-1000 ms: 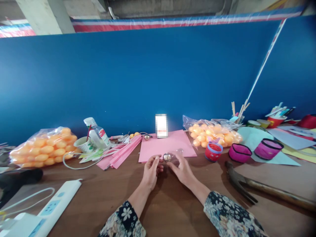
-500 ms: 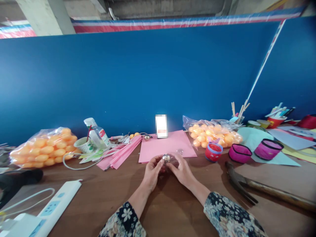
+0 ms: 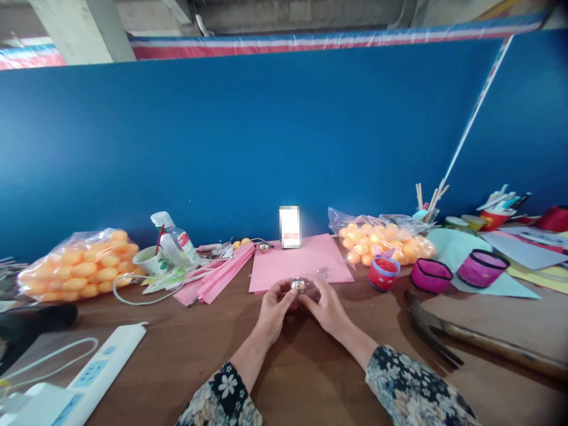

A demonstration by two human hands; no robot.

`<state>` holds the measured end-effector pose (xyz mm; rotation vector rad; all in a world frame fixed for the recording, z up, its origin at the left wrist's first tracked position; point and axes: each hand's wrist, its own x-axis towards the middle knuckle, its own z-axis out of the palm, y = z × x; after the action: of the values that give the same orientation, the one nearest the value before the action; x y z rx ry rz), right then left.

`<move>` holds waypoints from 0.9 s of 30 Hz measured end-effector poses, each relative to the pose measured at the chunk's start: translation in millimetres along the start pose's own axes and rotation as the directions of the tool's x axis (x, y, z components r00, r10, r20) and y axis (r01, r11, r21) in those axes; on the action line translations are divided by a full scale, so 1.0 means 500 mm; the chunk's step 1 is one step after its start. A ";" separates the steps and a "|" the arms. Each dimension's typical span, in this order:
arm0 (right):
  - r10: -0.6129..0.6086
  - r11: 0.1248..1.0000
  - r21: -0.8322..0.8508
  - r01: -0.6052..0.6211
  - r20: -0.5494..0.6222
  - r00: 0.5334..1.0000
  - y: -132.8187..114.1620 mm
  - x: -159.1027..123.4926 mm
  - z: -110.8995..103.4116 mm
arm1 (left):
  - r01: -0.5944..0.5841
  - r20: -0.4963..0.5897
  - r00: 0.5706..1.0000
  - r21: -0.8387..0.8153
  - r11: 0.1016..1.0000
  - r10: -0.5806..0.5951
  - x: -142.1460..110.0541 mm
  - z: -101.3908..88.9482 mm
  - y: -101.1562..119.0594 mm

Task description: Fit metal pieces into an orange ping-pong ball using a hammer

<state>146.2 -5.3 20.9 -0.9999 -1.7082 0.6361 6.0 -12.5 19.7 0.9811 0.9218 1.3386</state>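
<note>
Between my two hands is a small shiny silver ball (image 3: 299, 286), just in front of the pink paper's near edge. My left hand (image 3: 276, 307) pinches it from the left, thumb on the near side. From the right, the fingertips of my right hand (image 3: 323, 305) close on the same ball; its underside is hidden by the fingers. Beyond the hands lies the pink paper (image 3: 284, 266), with a small clear round piece (image 3: 323, 272) on it. A second silver ball (image 3: 264, 247) rests at the paper's far left corner.
Bags of orange balls stand left (image 3: 80, 266) and right (image 3: 386, 239). A claw hammer (image 3: 488, 343) lies at the right, near magenta fabric rings (image 3: 431, 276) and a red cup (image 3: 384, 273). At the left are a power strip (image 3: 102, 367), a bottle (image 3: 175, 239) and pink strips (image 3: 226, 272).
The silver ball has turned or shifted very slightly between my fingertips. Both hands stay in nearly the same place, and the things on the table have not moved.
</note>
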 end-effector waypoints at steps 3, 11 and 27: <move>-0.027 0.999 -0.048 0.026 -0.015 1.000 0.006 -0.002 0.000 | 0.009 -0.029 1.000 -0.024 1.000 -0.010 -0.001 0.001 0.002; -0.041 0.968 -0.248 0.037 -0.010 0.999 0.022 -0.007 0.000 | -0.012 -0.097 0.995 -0.039 0.999 0.008 0.002 -0.001 -0.002; -0.036 0.975 -0.221 0.007 -0.126 0.991 0.038 -0.004 0.000 | -0.056 -0.217 0.976 -0.176 0.983 0.016 0.005 -0.007 0.009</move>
<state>152.3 2.8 4.8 -1.1508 -1.6969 0.3634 1.4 -10.1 23.1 0.7258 0.9274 1.5529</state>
